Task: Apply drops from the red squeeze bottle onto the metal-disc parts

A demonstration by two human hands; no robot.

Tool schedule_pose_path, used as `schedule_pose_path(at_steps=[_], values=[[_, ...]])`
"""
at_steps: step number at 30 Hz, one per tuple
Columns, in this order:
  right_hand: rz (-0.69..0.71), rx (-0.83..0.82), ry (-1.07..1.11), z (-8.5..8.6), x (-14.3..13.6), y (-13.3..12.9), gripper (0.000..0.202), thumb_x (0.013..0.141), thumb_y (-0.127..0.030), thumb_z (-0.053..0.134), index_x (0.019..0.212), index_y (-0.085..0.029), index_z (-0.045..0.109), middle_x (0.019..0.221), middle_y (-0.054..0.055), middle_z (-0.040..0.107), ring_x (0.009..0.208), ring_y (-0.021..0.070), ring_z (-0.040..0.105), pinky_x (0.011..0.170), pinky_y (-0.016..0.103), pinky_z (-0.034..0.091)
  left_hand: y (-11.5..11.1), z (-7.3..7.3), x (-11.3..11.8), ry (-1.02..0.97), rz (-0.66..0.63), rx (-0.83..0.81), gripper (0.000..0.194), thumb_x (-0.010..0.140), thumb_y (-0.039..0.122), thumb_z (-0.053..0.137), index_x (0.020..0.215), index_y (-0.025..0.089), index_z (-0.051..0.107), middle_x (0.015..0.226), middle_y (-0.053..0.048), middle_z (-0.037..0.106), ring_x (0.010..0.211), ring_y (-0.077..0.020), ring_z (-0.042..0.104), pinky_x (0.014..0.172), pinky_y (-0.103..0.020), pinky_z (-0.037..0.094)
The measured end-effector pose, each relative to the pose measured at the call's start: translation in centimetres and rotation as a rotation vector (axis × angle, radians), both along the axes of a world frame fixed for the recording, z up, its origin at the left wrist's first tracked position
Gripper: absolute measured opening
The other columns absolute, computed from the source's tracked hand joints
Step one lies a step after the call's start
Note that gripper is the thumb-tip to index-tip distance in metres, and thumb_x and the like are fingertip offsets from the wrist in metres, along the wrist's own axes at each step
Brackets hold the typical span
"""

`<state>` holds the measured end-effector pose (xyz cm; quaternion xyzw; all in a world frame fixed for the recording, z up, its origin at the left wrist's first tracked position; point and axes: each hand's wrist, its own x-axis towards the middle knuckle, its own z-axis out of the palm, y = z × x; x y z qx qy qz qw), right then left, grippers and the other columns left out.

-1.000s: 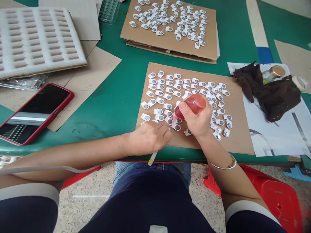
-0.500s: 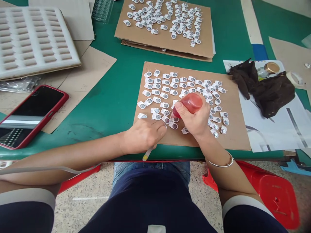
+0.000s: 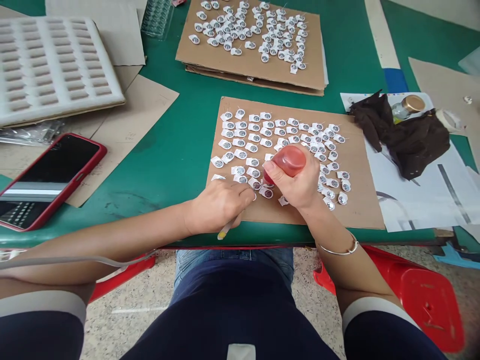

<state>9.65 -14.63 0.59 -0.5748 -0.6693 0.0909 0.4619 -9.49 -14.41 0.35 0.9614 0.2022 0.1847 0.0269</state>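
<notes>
My right hand [image 3: 304, 184] is wrapped round a soft red squeeze bottle [image 3: 291, 159], tilted with its lower end down toward the board. My left hand [image 3: 220, 206] is closed around a thin pale stick with a yellowish end [image 3: 224, 233], which pokes out below the palm. The stick's other end is hidden by the fingers. Both hands hover low over a brown cardboard sheet [image 3: 360, 212]. On it lie many small round silver-faced pieces with white tabs [image 3: 266, 192], set in loose rows. The nearest pieces sit right by the fingertips and the bottle's tip.
Behind lies a cardboard stack [image 3: 210, 57] bearing similar pieces. A white slotted foam tray [image 3: 56, 65] and a red-cased phone [image 3: 48, 175] are on the left. To the right, dark cloth [image 3: 416, 145] and a gold-lidded jar [image 3: 412, 104] rest on white paper. A red stool [image 3: 427, 300] stands below.
The view has shifted slightly. My left hand has turned a little, so the stick's yellowish end sits higher and further left. The squeeze bottle stays in my right hand, near the same pieces.
</notes>
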Motion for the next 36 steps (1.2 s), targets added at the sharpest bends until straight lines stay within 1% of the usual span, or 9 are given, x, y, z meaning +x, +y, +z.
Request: schedule_pose_path(at_steps=[4,9,11,14,17,21,23,29,36], values=[[0.026,0.001,0.000,0.2,-0.1,0.0,0.030,0.070,-0.047,0.067,0.076,-0.021,0.054,0.071,0.001,0.062,0.065,0.0152,0.059,0.064,0.035,0.052,0.2,0.3,0.0,0.019,0.032,-0.105,0.014,0.076,0.008,0.045,0.066,0.014,0.053,0.060,-0.001,0.056,0.053,-0.0127,0.051,0.050,-0.024,0.038],[0.052,-0.056,0.010,0.8,0.4,-1.4,0.032,0.066,-0.044,0.073,0.081,-0.021,0.056,0.076,0.001,0.063,0.071,0.0165,0.061,0.070,0.037,0.053,1.3,0.1,-0.4,-0.166,-0.046,-0.383,0.012,0.082,0.013,0.048,0.081,0.013,0.060,0.072,-0.002,0.063,0.064,-0.0122,0.059,0.058,-0.023,0.043],[0.005,-0.057,0.122,0.7,0.7,-2.6,0.029,0.069,-0.041,0.071,0.086,-0.022,0.056,0.080,0.002,0.063,0.074,0.0168,0.062,0.069,0.037,0.055,1.8,0.0,-0.6,-0.200,-0.028,-0.463,0.011,0.082,0.014,0.051,0.080,0.014,0.062,0.073,-0.002,0.065,0.066,-0.0118,0.060,0.059,-0.022,0.043],[-0.092,0.048,0.414,-0.2,0.7,-4.4,0.033,0.076,-0.040,0.063,0.102,-0.024,0.050,0.084,0.002,0.059,0.070,0.0156,0.063,0.059,0.034,0.057,2.3,-0.3,-0.6,-0.222,0.040,-0.539,0.008,0.079,0.013,0.056,0.076,0.015,0.064,0.070,0.000,0.066,0.062,-0.0104,0.060,0.055,-0.020,0.042],[-0.137,0.125,0.516,-1.4,0.2,-5.4,0.042,0.074,-0.040,0.065,0.109,-0.025,0.048,0.083,0.002,0.058,0.068,0.0163,0.063,0.057,0.034,0.057,2.4,-0.4,-0.6,-0.248,0.052,-0.565,0.007,0.077,0.013,0.059,0.076,0.015,0.065,0.069,0.001,0.067,0.060,-0.0094,0.059,0.054,-0.019,0.041],[-0.225,0.119,0.354,-2.2,-0.4,-5.5,0.030,0.068,-0.038,0.070,0.091,-0.021,0.059,0.080,0.003,0.063,0.072,0.0187,0.064,0.068,0.039,0.056,2.2,-0.2,-0.5,-0.228,0.071,-0.558,0.007,0.079,0.016,0.059,0.077,0.014,0.065,0.070,0.000,0.067,0.062,-0.0096,0.060,0.055,-0.019,0.041],[-0.233,0.117,0.330,-2.3,-0.4,-5.4,0.025,0.068,-0.035,0.071,0.085,-0.020,0.060,0.079,0.003,0.064,0.070,0.0185,0.064,0.068,0.039,0.055,2.2,-0.1,-0.5,-0.209,0.074,-0.559,0.009,0.081,0.018,0.058,0.078,0.015,0.066,0.071,0.000,0.067,0.063,-0.0102,0.061,0.056,-0.020,0.041],[-0.221,0.122,0.290,-2.1,-0.3,-5.3,0.021,0.067,-0.027,0.072,0.084,-0.019,0.063,0.077,0.003,0.065,0.072,0.0173,0.063,0.068,0.036,0.053,2.2,0.1,-0.5,-0.201,0.071,-0.573,0.009,0.081,0.017,0.058,0.078,0.015,0.065,0.071,0.000,0.067,0.064,-0.0111,0.061,0.057,-0.021,0.041],[-0.207,0.094,0.265,-2.5,-0.3,-5.3,0.024,0.067,-0.028,0.073,0.086,-0.018,0.061,0.080,0.003,0.066,0.075,0.0180,0.064,0.071,0.038,0.054,2.2,0.2,-0.6,-0.216,0.047,-0.587,0.007,0.078,0.012,0.058,0.078,0.014,0.065,0.071,0.000,0.068,0.063,-0.0102,0.061,0.055,-0.020,0.040]])
